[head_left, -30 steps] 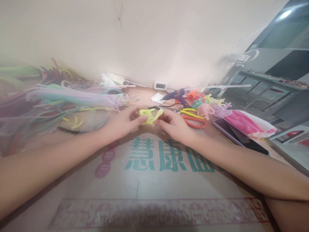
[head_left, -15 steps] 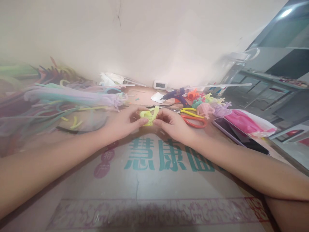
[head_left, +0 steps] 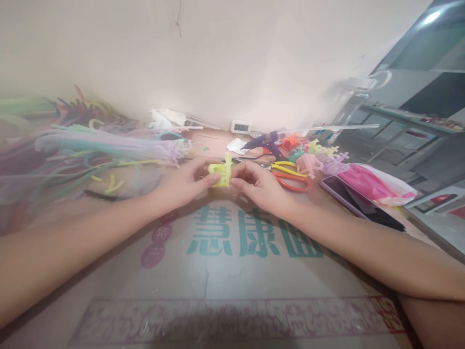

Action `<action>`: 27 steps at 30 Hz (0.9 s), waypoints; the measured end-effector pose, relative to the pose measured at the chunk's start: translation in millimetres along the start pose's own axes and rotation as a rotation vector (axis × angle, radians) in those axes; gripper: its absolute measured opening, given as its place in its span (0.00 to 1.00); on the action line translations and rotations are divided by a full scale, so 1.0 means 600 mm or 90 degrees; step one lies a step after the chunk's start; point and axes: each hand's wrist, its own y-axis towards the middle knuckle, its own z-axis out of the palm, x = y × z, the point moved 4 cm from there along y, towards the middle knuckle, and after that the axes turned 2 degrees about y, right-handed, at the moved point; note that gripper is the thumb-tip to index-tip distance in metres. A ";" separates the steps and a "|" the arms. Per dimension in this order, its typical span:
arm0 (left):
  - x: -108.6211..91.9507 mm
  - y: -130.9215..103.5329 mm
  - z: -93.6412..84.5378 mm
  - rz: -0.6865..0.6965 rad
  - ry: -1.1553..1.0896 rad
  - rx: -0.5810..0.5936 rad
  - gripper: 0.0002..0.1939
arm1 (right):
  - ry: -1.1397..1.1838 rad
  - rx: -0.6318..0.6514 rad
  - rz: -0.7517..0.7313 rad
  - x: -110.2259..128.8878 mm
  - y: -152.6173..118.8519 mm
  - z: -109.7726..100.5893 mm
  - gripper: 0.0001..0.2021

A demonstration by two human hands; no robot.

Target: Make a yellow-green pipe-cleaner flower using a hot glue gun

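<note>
Landmark: glue gun (head_left: pixel 267 144), lying on the worktop (head_left: pixel 214 141).
Yellow piece (head_left: pixel 221 174): left of the glue gun and nearer the wearer, held up between both hands, probably so its loops stay in sight.
Left hand (head_left: pixel 189 180): grip closed on the piece's left side, thumb in front, seemingly steadying it.
Right hand (head_left: pixel 259 186): grip drawn nearly together at the right edge, apparently pinching there (how firmly, I cannot tell).
Yellow-handled tool (head_left: pixel 285 168), orange-handled tool (head_left: pixel 292 184): just nearer than the glue gun, likely for easy reach.
Pastel stems (head_left: pixel 109 143): well left of it, bundled, perhaps against tangling.
</note>
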 end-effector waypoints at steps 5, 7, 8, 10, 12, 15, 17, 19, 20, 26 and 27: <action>0.010 0.008 -0.002 0.054 -0.109 -0.047 0.28 | -0.037 -0.030 0.021 -0.006 0.003 -0.013 0.12; 0.017 0.010 -0.002 0.042 -0.109 -0.062 0.28 | -0.043 -0.006 0.060 -0.017 0.005 -0.014 0.16; 0.020 0.010 -0.001 0.035 -0.099 -0.065 0.28 | -0.040 0.005 0.071 -0.022 0.006 -0.014 0.18; 0.024 0.010 0.002 0.030 -0.074 -0.059 0.28 | -0.029 0.017 0.067 -0.027 0.008 -0.013 0.20; 0.024 0.008 0.006 0.041 -0.051 -0.048 0.28 | -0.022 0.022 0.041 -0.025 0.008 -0.013 0.22; 0.013 0.003 0.010 0.081 -0.013 -0.040 0.27 | -0.020 0.030 0.021 -0.018 0.006 -0.011 0.23; 0.003 0.001 0.011 0.090 0.004 -0.036 0.26 | -0.013 0.037 0.023 -0.014 0.005 -0.009 0.23; -0.005 -0.001 0.012 0.071 -0.012 -0.014 0.25 | 0.008 0.050 0.036 -0.013 0.005 -0.008 0.22; -0.008 -0.002 0.011 0.068 -0.015 -0.014 0.24 | 0.025 0.056 0.047 -0.015 0.005 -0.007 0.22; -0.005 -0.005 0.007 0.070 0.004 -0.041 0.23 | 0.089 0.078 0.088 -0.025 0.008 -0.004 0.18; -0.004 -0.005 0.006 0.076 0.012 -0.044 0.23 | 0.086 0.083 0.080 -0.023 0.009 -0.003 0.16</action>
